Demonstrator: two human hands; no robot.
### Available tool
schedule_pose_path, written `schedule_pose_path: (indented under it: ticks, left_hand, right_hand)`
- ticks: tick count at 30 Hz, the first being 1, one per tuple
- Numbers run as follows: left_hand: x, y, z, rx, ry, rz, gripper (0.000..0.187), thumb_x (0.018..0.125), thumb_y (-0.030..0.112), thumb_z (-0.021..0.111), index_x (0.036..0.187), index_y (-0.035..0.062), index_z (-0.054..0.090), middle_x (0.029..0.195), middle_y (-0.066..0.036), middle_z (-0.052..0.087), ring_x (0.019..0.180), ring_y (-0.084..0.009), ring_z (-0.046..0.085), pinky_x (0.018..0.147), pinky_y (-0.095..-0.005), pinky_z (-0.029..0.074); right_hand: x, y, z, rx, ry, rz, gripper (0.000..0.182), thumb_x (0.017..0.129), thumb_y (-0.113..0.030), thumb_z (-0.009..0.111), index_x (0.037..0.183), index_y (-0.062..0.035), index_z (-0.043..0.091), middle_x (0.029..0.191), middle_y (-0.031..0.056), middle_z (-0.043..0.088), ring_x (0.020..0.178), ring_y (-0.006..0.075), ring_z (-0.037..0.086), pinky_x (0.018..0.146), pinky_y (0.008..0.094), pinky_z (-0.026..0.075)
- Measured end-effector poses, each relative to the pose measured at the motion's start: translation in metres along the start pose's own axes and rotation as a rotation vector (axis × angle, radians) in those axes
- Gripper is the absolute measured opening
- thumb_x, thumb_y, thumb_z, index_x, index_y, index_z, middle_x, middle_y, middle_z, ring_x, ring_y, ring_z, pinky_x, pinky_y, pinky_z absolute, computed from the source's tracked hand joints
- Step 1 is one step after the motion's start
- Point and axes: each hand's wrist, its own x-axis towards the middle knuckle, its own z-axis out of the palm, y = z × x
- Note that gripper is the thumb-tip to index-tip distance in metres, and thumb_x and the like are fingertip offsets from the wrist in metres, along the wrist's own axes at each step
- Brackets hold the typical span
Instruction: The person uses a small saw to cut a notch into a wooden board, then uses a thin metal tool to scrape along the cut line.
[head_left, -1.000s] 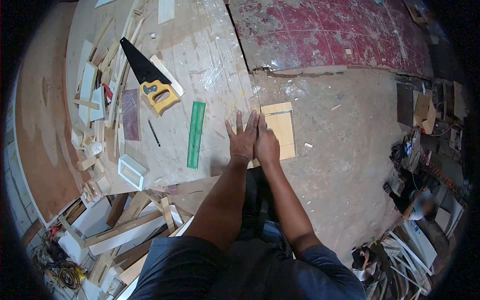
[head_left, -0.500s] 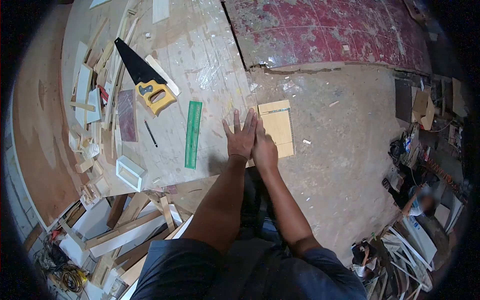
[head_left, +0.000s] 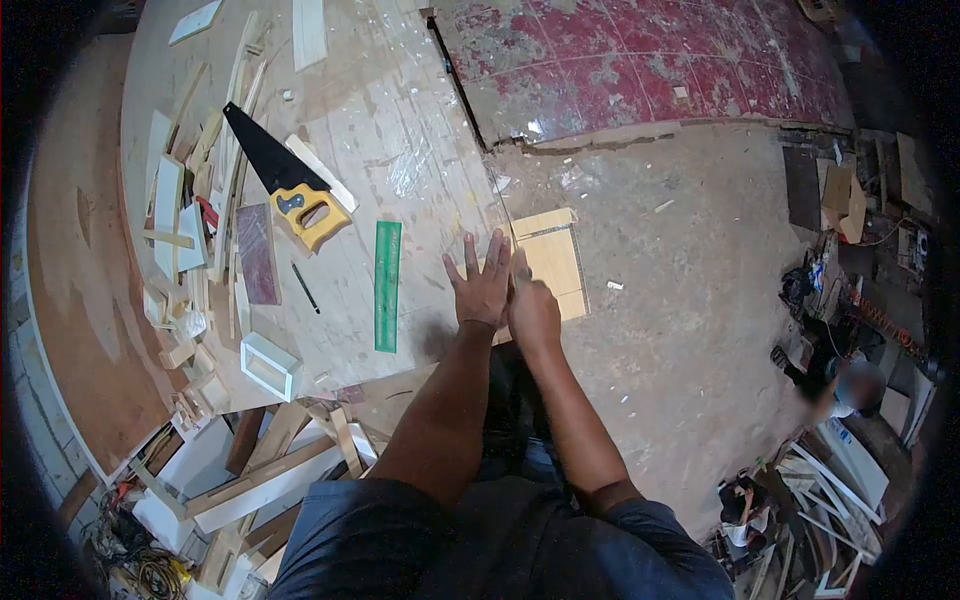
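My left hand [head_left: 482, 288] lies palm down with fingers spread near the right edge of the wooden table [head_left: 345, 130]. Right beside it, my right hand [head_left: 534, 310] is closed around something small that I cannot make out. A light wooden board [head_left: 553, 265], with a dark-edged strip near its top, juts past the table edge beside my right hand. Left of my hands lies a green ruler [head_left: 387, 287]. Farther left are a saw [head_left: 285, 180] with a yellow handle, a black pencil [head_left: 306, 289] and a purplish wooden piece [head_left: 258, 255].
A white frame-like block [head_left: 269, 367] sits near the table's front edge. Wood strips [head_left: 193, 240] pile up on the left, with more scrap wood [head_left: 265, 480] below. Two people [head_left: 855, 388] [head_left: 740, 510] are at the far right, near stacked boards [head_left: 850, 470].
The view has shifted slightly, so the table things appear lower. My right hand has moved a little down along the board's edge relative to my left fingertips.
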Motion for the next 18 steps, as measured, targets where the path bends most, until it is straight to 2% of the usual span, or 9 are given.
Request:
schedule_pose_path:
  ticks: [4, 6, 8, 10, 11, 13, 14, 16, 18]
  left_hand:
    - [0.002, -0.003, 0.011, 0.146, 0.083, 0.038, 0.077, 0.093, 0.036, 0.049, 0.159, 0.0165, 0.016, 0.167, 0.003, 0.006, 0.152, -0.0409, 0.002, 0.113, -0.0742, 0.0]
    - [0.0, -0.001, -0.001, -0.001, -0.041, 0.007, 0.076, 0.094, 0.037, 0.048, 0.159, 0.0172, 0.013, 0.167, 0.003, 0.004, 0.152, -0.0406, 0.001, 0.113, -0.0743, 0.0]
    - [0.0, 0.003, -0.018, -0.002, -0.107, -0.012, 0.076, 0.094, 0.037, 0.048, 0.159, 0.0176, 0.014, 0.167, 0.003, 0.003, 0.152, -0.0404, 0.001, 0.113, -0.0742, 0.001]
    - [0.003, 0.004, -0.021, 0.0, -0.165, -0.03, 0.076, 0.094, 0.037, 0.048, 0.159, 0.0179, 0.014, 0.167, 0.004, 0.003, 0.152, -0.0402, 0.001, 0.113, -0.0741, 0.001]
    - [0.004, 0.004, -0.017, 0.015, -0.164, -0.035, 0.075, 0.094, 0.037, 0.048, 0.159, 0.018, 0.014, 0.167, 0.004, 0.003, 0.152, -0.04, 0.001, 0.113, -0.0738, 0.001]
    - [0.005, 0.004, -0.014, 0.022, -0.158, -0.047, 0.075, 0.094, 0.036, 0.048, 0.159, 0.018, 0.015, 0.167, 0.004, 0.004, 0.152, -0.0399, 0.001, 0.113, -0.0734, 0.002]
    - [0.004, 0.003, -0.014, 0.043, -0.153, -0.037, 0.075, 0.095, 0.036, 0.048, 0.159, 0.0187, 0.015, 0.167, 0.004, 0.004, 0.152, -0.0399, 0.002, 0.113, -0.0741, 0.003]
    - [0.003, -0.001, -0.001, 0.06, -0.143, -0.03, 0.074, 0.095, 0.037, 0.047, 0.159, 0.0193, 0.015, 0.167, 0.004, 0.005, 0.152, -0.0398, 0.002, 0.112, -0.0749, 0.004]
    - [0.002, -0.007, 0.021, 0.135, 0.173, 0.036, 0.074, 0.096, 0.036, 0.047, 0.16, 0.0201, 0.014, 0.167, 0.005, 0.005, 0.152, -0.0398, 0.003, 0.11, -0.0769, 0.006]
  right_hand:
    - [-0.024, -0.036, -0.027, -0.192, 0.013, -0.033, 0.055, 0.096, -0.017, 0.048, 0.146, 0.0009, 0.036, 0.085, 0.0342, 0.065, 0.082, 0.0493, 0.066, 0.074, 0.0545, 0.052]
    - [-0.053, -0.047, -0.045, -0.217, -0.006, -0.016, 0.053, 0.095, -0.015, 0.048, 0.144, 0.0037, 0.037, 0.085, 0.0336, 0.065, 0.081, 0.0499, 0.066, 0.072, 0.0546, 0.052]
    - [-0.066, -0.06, -0.058, -0.244, -0.038, -0.001, 0.052, 0.094, -0.013, 0.048, 0.142, 0.0066, 0.038, 0.085, 0.033, 0.066, 0.08, 0.0505, 0.066, 0.071, 0.0547, 0.053]
    - [-0.07, -0.073, -0.066, -0.296, -0.005, 0.098, 0.04, 0.092, -0.009, 0.047, 0.126, 0.0115, 0.049, 0.083, 0.0321, 0.067, 0.081, 0.0499, 0.068, 0.071, 0.0539, 0.055]
    - [-0.07, -0.079, -0.072, -0.307, -0.005, 0.097, 0.04, 0.092, -0.009, 0.047, 0.126, 0.0115, 0.049, 0.083, 0.0321, 0.067, 0.081, 0.0499, 0.068, 0.071, 0.0539, 0.055]
    - [-0.066, -0.088, -0.082, -0.414, -0.042, 0.034, 0.026, 0.091, -0.009, 0.048, 0.105, 0.011, 0.057, 0.082, 0.0314, 0.067, 0.082, 0.0476, 0.069, 0.072, 0.0529, 0.056]
    - [-0.064, -0.091, -0.082, -0.424, -0.041, 0.03, 0.026, 0.091, -0.009, 0.048, 0.105, 0.011, 0.057, 0.082, 0.0314, 0.067, 0.082, 0.0476, 0.069, 0.072, 0.0529, 0.056]
    - [-0.06, -0.098, -0.076, -0.453, -0.013, 0.049, 0.021, 0.091, -0.01, 0.049, 0.095, 0.0077, 0.06, 0.082, 0.0308, 0.068, 0.082, 0.0456, 0.07, 0.072, 0.0521, 0.057]
    - [-0.043, -0.092, -0.06, -0.427, -0.01, 0.027, 0.021, 0.091, -0.01, 0.049, 0.096, 0.0077, 0.06, 0.083, 0.0308, 0.068, 0.081, 0.0456, 0.07, 0.073, 0.0522, 0.057]
